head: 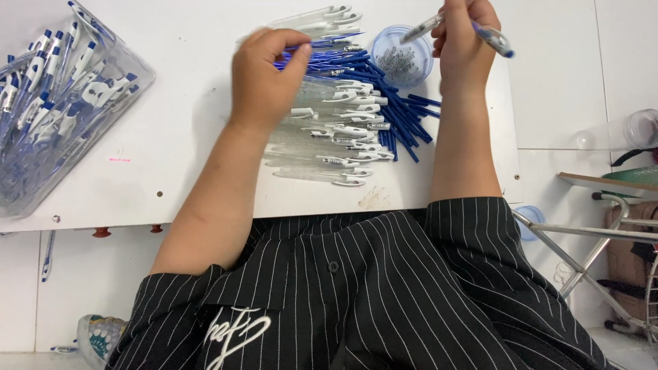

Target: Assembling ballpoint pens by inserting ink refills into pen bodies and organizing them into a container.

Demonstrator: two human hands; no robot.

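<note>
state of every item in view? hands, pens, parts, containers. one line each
left hand: fingers pinched on a blue refill, over the pile
right hand: closed around a pen
pen: held tilted above the table, clear barrel, blue grip
blue refills: loose, heaped on the table
clear barrels: loose, lying roughly parallel, white clips to the right
small cup: upright, open, holding small metal parts
clear bin: open, full of finished pens
</note>
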